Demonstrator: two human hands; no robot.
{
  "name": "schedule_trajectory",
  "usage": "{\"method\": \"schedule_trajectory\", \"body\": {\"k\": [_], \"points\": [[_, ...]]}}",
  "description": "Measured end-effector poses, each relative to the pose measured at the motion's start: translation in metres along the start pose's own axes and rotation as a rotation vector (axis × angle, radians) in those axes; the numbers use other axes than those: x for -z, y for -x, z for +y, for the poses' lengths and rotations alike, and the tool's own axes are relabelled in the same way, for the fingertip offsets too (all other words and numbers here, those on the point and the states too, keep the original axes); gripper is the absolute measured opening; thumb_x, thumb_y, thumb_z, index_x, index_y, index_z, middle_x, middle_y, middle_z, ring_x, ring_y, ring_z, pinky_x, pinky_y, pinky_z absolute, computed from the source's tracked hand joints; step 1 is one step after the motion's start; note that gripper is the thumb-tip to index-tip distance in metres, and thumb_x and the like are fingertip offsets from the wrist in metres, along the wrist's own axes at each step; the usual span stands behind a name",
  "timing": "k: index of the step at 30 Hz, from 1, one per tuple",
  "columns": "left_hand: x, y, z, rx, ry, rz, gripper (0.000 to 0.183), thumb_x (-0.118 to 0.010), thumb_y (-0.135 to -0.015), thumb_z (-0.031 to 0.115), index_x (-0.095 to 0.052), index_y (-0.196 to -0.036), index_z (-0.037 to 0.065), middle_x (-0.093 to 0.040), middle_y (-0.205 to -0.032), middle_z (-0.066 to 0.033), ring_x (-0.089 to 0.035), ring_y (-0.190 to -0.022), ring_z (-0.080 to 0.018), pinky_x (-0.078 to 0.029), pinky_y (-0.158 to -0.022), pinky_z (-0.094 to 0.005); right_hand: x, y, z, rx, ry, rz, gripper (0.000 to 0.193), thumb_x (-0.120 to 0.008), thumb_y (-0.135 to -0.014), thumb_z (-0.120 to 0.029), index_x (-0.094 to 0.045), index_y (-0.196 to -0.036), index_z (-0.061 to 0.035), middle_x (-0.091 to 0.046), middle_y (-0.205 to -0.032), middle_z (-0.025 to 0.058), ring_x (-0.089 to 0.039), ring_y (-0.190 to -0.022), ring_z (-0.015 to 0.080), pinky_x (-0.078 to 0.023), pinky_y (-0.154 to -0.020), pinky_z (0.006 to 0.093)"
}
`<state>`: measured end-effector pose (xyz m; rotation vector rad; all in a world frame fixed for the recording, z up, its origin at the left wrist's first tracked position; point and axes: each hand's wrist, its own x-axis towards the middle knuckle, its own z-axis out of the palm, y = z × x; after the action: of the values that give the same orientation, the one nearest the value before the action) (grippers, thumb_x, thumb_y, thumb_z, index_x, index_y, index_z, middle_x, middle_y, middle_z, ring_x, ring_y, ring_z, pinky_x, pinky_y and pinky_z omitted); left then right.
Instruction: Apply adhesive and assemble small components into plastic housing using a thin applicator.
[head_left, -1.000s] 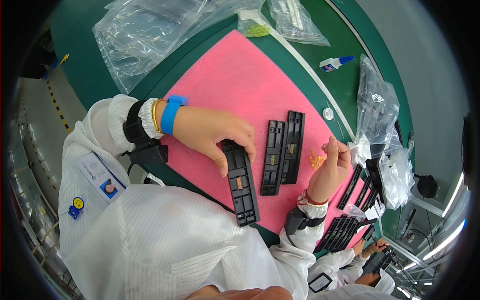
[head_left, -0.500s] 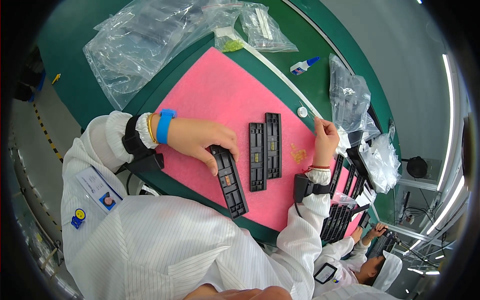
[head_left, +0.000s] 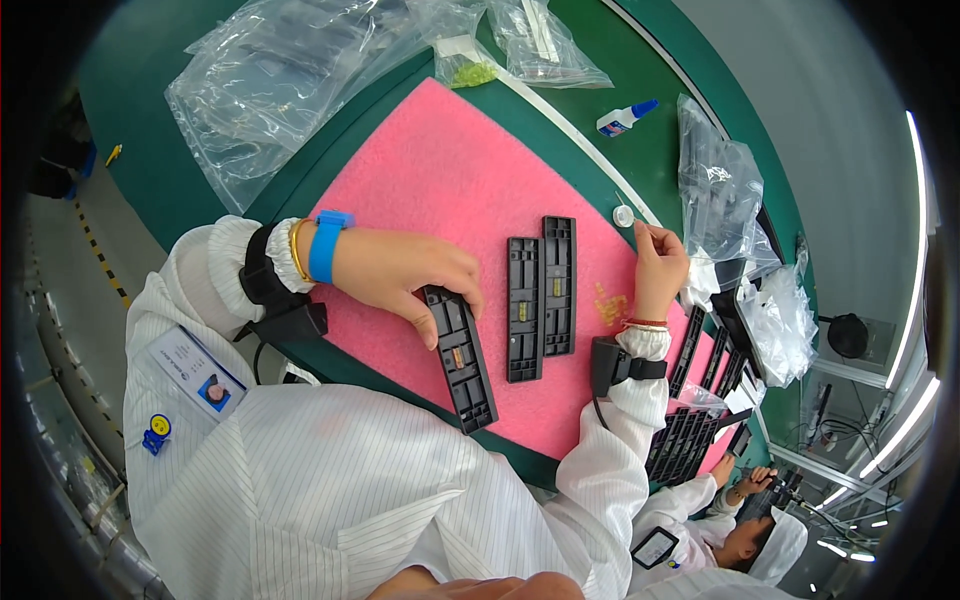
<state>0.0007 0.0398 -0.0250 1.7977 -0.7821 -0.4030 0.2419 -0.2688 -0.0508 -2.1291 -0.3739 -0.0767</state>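
My left hand (head_left: 425, 275) is wrapped round the upper end of a long black plastic tray-like part (head_left: 466, 375), ribbed inside, with a small orange piece at its middle. Two similar black parts (head_left: 524, 340) lie side by side on the pink mat, each with a small yellowish piece inside. My right hand (head_left: 660, 270) is raised at the mat's right edge, thumb and fingertips pinched together; whatever they hold is too fine to make out. Just beyond those fingertips sits a small round white cap (head_left: 623, 215). Several tiny orange-yellow pieces (head_left: 610, 305) lie beside my right wrist.
The pink mat (head_left: 430, 150) covers part of the green table. Beyond it are clear plastic bags (head_left: 290, 90), a yellow-green clump (head_left: 473, 74) and a small white bottle with a blue cap (head_left: 622, 120). More black parts (head_left: 680, 445) lie at right, near a co-worker (head_left: 755, 530).
My right hand has shifted slightly, its fingertips now closer to the round white cap. My left hand keeps its grip on the black part. The whole view has turned a little.
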Motion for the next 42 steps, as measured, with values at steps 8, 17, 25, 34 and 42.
{"method": "schedule_trajectory", "body": {"k": [8, 17, 25, 34, 42], "points": [[0.001, 0.0, 0.003, 0.003, -0.004, 0.003, 0.055, -0.087, -0.086, 0.033, -0.067, -0.129, 0.007, -0.065, -0.122, -0.0115, -0.061, -0.116, -0.0322, -0.046, -0.1, -0.0434, 0.001, 0.001, 0.002, 0.021, 0.036, -0.027, 0.022, -0.082, -0.093, -0.016, -0.078, -0.099, 0.0048, -0.074, -0.081, 0.0018, -0.057, -0.068, 0.0056, -0.045, -0.061, 0.0243], [-0.002, 0.0, 0.0, 0.005, 0.038, 0.036, 0.054, -0.088, -0.085, 0.032, -0.067, -0.128, 0.006, -0.064, -0.118, -0.0122, -0.062, -0.111, -0.0329, -0.048, -0.095, -0.0433, 0.024, 0.004, -0.009, 0.108, 0.217, 0.147, 0.032, -0.081, -0.095, -0.025, -0.077, -0.117, -0.0022, -0.071, -0.101, 0.0011, -0.048, -0.069, 0.0076, -0.044, -0.064, 0.0259], [-0.005, 0.005, -0.004, 0.005, -0.012, 0.094, 0.055, -0.09, -0.08, 0.028, -0.068, -0.124, 0.004, -0.064, -0.112, -0.0126, -0.063, -0.105, -0.034, -0.05, -0.089, -0.0435, 0.012, 0.151, -0.142, 0.544, 0.175, -0.348, 0.02, -0.082, -0.078, 0.004, -0.077, -0.096, -0.0042, -0.07, -0.08, 0.0053, -0.066, -0.069, 0.0195, -0.05, -0.062, 0.027], [-0.003, 0.003, 0.003, 0.059, -0.036, 0.075, 0.056, -0.091, -0.076, 0.027, -0.069, -0.123, 0.005, -0.064, -0.112, -0.0128, -0.063, -0.106, -0.0347, -0.051, -0.09, -0.0438, -0.009, 0.18, -0.121, 0.666, 0.054, -0.527, 0.032, -0.086, -0.07, 0.002, -0.081, -0.101, -0.005, -0.063, -0.075, 0.0024, -0.058, -0.058, 0.0167, -0.046, -0.05, 0.0304], [-0.004, 0.002, 0.004, 0.06, -0.049, 0.074, 0.056, -0.091, -0.077, 0.029, -0.069, -0.123, 0.005, -0.065, -0.115, -0.0125, -0.063, -0.109, -0.0348, -0.051, -0.092, -0.0441, -0.013, 0.181, -0.115, 0.75, 0.076, -0.567, 0.032, -0.087, -0.072, -0.003, -0.081, -0.103, -0.0058, -0.059, -0.076, 0.0002, -0.052, -0.056, 0.0144, -0.041, -0.048, 0.03]]}}
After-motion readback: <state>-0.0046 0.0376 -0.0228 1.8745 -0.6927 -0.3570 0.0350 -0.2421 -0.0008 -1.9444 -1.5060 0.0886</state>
